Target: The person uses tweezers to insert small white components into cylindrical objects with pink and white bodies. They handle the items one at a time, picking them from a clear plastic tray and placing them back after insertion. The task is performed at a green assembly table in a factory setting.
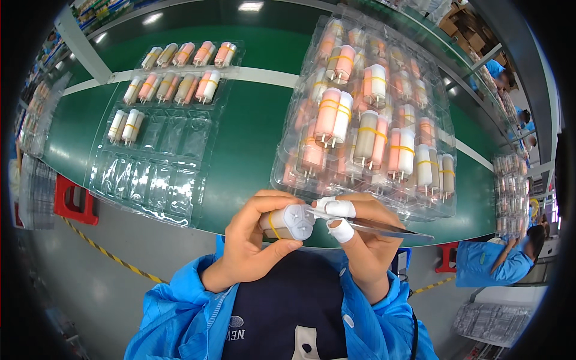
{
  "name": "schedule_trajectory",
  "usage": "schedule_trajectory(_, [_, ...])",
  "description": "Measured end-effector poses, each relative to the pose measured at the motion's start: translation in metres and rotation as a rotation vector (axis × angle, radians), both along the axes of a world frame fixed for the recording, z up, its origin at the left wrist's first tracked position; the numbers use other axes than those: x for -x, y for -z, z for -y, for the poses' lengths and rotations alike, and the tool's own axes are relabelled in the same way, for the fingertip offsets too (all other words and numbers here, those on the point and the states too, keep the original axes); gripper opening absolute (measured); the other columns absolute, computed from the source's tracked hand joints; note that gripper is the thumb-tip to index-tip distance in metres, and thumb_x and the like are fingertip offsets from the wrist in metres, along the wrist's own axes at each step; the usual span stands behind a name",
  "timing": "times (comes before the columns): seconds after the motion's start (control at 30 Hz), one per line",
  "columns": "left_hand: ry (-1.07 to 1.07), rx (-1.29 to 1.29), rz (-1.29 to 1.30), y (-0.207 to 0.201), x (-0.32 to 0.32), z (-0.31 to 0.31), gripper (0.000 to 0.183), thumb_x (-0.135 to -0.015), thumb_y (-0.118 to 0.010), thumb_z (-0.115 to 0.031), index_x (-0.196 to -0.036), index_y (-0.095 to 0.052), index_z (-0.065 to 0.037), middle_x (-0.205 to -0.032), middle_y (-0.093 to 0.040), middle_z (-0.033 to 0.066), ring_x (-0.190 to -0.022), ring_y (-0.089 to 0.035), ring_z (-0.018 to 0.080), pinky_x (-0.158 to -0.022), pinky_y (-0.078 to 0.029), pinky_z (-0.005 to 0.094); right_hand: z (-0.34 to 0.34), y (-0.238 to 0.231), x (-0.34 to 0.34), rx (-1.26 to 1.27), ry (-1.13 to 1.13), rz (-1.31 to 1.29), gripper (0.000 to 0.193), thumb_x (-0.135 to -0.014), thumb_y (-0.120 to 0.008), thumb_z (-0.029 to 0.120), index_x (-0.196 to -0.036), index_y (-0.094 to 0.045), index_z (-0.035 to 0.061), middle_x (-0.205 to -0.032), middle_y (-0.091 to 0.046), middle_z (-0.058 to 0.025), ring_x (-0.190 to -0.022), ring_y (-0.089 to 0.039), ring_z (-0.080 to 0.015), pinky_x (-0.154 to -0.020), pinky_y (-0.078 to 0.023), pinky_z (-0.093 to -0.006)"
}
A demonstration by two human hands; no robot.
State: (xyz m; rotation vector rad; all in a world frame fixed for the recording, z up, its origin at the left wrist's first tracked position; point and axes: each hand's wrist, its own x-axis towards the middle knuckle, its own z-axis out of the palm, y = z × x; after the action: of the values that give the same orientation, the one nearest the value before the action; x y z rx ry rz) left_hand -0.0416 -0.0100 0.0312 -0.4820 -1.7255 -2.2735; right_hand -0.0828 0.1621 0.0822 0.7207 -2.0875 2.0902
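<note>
My left hand (249,240) is closed round a bundle of tubes held by a yellow band. The bundle's light grey lobed end cap (299,222) faces right. In my right hand (367,240), white tape wraps the thumb and a finger, which pinch a slim pointed metal tool (387,229) resembling tweezers. The tool's narrow tip is at the upper edge of the grey cap; whether it touches cannot be made out. Its wide end sticks out to the right past my fingers.
Behind my right hand rises a stack of clear plastic trays (282,171) with banded pink, white and grey tubes. At left lies a partly filled clear tray (144,192) on the green table (252,138). Red stools (75,204) stand below; a person in blue (492,264) is at right.
</note>
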Motion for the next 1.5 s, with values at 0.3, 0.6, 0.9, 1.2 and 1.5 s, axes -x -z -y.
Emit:
schedule_trajectory(0.3, [-0.018, 0.035, 0.030, -0.0032, -0.0019, -0.0005, 0.047, -0.081, -0.072, -0.009, -0.118, -0.048, 0.005, -0.115, -0.053, 0.0184, -0.108, -0.055, 0.0233, -0.094, -0.043, 0.0353, -0.0017, 0.0014, 0.0002, 0.031, -0.026, 0.021, 0.019, -0.077, -0.071, -0.001, -0.096, -0.069, -0.0026, -0.090, -0.069, -0.0172, -0.082, -0.067, -0.0220, -0.072, -0.053, -0.0300])
schedule_trajectory(0.6, [-0.004, 0.051, -0.014, -0.0021, 0.0008, 0.0009, 0.045, -0.080, -0.071, -0.003, -0.119, -0.050, 0.005, -0.118, -0.052, 0.0182, -0.108, -0.056, 0.0228, -0.092, -0.046, 0.0333, -0.0017, 0.0010, -0.0005, 0.031, -0.023, 0.027, 0.019, -0.076, -0.071, -0.001, -0.095, -0.069, -0.0028, -0.090, -0.070, -0.0170, -0.082, -0.068, -0.0226, -0.072, -0.054, -0.0307])
schedule_trajectory(0.9, [-0.011, 0.053, -0.012, -0.0010, 0.0007, 0.0008, 0.045, -0.080, -0.071, -0.001, -0.120, -0.051, 0.005, -0.119, -0.051, 0.0180, -0.108, -0.056, 0.0226, -0.090, -0.049, 0.0321, -0.0023, 0.0052, -0.0004, 0.072, -0.026, 0.062, 0.017, -0.078, -0.070, -0.002, -0.095, -0.068, -0.0027, -0.091, -0.069, -0.0168, -0.083, -0.068, -0.0219, -0.073, -0.054, -0.0306])
schedule_trajectory(1.2, [-0.014, 0.065, -0.006, -0.0020, -0.0003, -0.0007, 0.045, -0.082, -0.071, -0.007, -0.117, -0.047, 0.006, -0.114, -0.051, 0.0202, -0.106, -0.056, 0.0242, -0.091, -0.046, 0.0348, -0.0033, 0.0029, 0.0000, 0.051, -0.033, 0.044, 0.016, -0.078, -0.070, -0.002, -0.094, -0.068, -0.0026, -0.091, -0.069, -0.0168, -0.083, -0.068, -0.0218, -0.073, -0.054, -0.0302])
schedule_trajectory(1.5, [-0.051, 0.181, -0.092, -0.0016, 0.0013, 0.0045, 0.044, -0.079, -0.071, -0.005, -0.116, -0.049, 0.005, -0.114, -0.051, 0.0225, -0.102, -0.056, 0.0253, -0.089, -0.046, 0.0344, -0.0035, 0.0024, 0.0003, 0.083, -0.059, 0.041, 0.016, -0.078, -0.069, -0.003, -0.094, -0.068, -0.0040, -0.092, -0.069, -0.0194, -0.083, -0.068, -0.0236, -0.073, -0.054, -0.0316])
